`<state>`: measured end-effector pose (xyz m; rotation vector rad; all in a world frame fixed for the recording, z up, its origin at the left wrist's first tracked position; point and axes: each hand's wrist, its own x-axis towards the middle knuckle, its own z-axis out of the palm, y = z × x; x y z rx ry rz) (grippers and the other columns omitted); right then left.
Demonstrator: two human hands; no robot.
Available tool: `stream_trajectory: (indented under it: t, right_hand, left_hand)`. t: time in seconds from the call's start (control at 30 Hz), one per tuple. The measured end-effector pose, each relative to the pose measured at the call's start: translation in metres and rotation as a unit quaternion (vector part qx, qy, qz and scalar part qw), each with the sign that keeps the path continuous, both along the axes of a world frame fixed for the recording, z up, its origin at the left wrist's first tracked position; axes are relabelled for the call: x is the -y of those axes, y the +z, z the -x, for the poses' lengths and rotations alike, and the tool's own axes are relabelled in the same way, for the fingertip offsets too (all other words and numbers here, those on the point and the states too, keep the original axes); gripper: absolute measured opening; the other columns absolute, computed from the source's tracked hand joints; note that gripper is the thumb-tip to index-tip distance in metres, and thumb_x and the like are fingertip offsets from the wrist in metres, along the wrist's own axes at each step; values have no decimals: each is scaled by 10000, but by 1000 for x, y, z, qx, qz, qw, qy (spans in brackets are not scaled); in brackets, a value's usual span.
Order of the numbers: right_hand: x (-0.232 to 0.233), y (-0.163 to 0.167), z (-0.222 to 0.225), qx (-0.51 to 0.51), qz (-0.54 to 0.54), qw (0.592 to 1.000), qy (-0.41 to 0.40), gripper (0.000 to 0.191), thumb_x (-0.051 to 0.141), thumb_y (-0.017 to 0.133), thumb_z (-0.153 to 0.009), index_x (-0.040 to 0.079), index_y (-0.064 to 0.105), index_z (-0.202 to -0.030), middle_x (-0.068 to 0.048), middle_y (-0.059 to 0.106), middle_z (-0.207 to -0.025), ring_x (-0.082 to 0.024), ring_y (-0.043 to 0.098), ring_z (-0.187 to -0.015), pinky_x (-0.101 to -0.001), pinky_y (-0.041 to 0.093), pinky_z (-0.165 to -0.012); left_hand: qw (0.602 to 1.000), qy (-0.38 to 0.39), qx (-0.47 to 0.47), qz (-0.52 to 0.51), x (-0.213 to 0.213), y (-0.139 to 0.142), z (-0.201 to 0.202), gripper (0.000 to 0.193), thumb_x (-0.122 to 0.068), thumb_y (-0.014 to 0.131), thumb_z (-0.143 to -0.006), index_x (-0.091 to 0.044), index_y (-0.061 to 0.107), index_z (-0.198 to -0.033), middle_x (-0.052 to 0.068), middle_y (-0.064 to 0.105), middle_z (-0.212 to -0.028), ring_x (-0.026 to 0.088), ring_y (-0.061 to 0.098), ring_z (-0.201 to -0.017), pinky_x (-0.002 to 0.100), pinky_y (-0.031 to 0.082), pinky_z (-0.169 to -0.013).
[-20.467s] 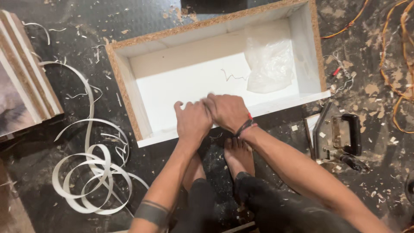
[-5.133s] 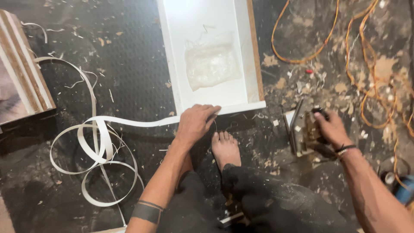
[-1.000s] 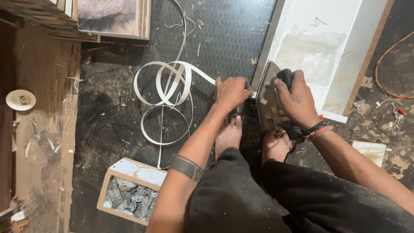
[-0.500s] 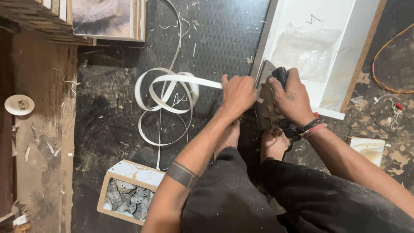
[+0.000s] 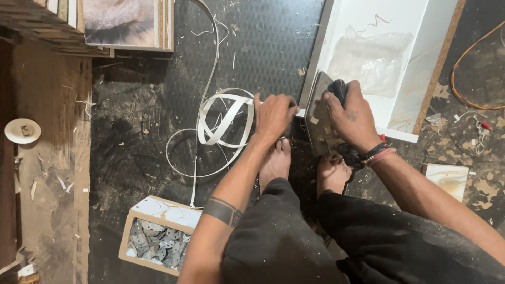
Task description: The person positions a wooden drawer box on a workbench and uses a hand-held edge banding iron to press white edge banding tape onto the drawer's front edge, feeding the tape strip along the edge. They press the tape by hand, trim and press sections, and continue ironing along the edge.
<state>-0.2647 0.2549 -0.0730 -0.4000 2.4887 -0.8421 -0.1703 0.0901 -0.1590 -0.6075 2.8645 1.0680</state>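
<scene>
My left hand (image 5: 273,114) pinches the end of a white edge-banding strip (image 5: 223,121) against the edge of a white open box (image 5: 421,68) on the floor. The strip's loose coils trail to the left of that hand. My right hand (image 5: 350,113) grips the black handle of a metal clothes iron (image 5: 319,118), which rests tilted on the box's near left edge. My two bare feet (image 5: 276,163) sit just below the hands. A crumpled clear plastic bag (image 5: 371,60) lies inside the box.
A small wooden box of round metal pieces (image 5: 158,236) sits lower left. Stacked panels (image 5: 126,23) lie top left, with a white dish (image 5: 22,130) at far left. An orange cable (image 5: 471,68) curves at right, near a small marbled board piece (image 5: 444,179).
My left hand has slid right along the strip to the box edge, drawing the coils after it. The iron and my right hand have stayed on the box edge.
</scene>
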Motion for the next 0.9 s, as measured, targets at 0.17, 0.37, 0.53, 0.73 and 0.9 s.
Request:
stream_trajectory:
  t: [0.17,0.37,0.53,0.73,0.9]
  right_hand:
    - [3,6,-1,15,10,1000,-6,438,371,591,-1021,-25,414,-1082,-221,657,-735,-334,690,-592,-442,513,-525]
    - [1,5,1,19,0,1000,0,427,370,580,-1027,-22,422,-1083,-212,653,-729,-332,693,-597,-445,517,-520]
    - [0,-2,2,-22,-3,1000,14,440,370,602,-1034,-33,428,-1073,-243,646,-728,-377,681,-627,-473,505,-566]
    - [-2,0,0,-8,3,1000,-1,436,374,608,-1024,-25,434,-1066,-255,649,-729,-395,682,-629,-481,507,-582]
    - [-1,-1,1,35,6,999,-21,438,381,591,-998,-18,424,-1067,-274,661,-736,-415,702,-644,-494,518,-594]
  left_hand:
    - [1000,2,13,-10,1,3,4,177,-300,743,-871,-140,814,-891,82,754,-848,286,685,-954,663,231,-1120]
    - [999,-1,34,-4,-2,7,5,163,-281,743,-875,-137,813,-906,67,758,-837,262,688,-935,647,218,-1132]
    - [1000,-11,19,12,-4,26,8,126,-200,706,-882,-126,806,-901,83,756,-859,268,685,-939,618,253,-1122]
    - [979,-133,-113,110,-47,54,-1,69,-116,692,-765,-99,758,-772,94,733,-812,296,709,-914,687,279,-1089]
    - [973,-109,-20,201,4,22,-19,84,-99,697,-801,-140,771,-795,89,727,-821,296,704,-914,708,245,-1131]
